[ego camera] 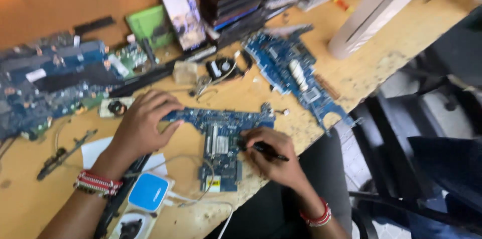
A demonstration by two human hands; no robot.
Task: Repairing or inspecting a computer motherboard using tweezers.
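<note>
The blue circuit board (218, 136) lay flat on the wooden workbench (371, 68), between the two hands and near the bench's front edge. It looked thin, stiff and light, yet fragile: crowded with small parts, it was probably best taken by its bare edges rather than across its face. The left hand (145, 123) rested palm down on the board's left end, fingers spread and pressing it to the bench, closed around nothing. The right hand (273, 156) sat at the board's right edge, curled shut around a slim black tool (263, 149) held like a pen, its tip aimed in toward the board. Just left of that pressing hand lay a small fan part (116, 107); beyond it, a second blue board (296, 76) and an upright phone (183, 13).
</note>
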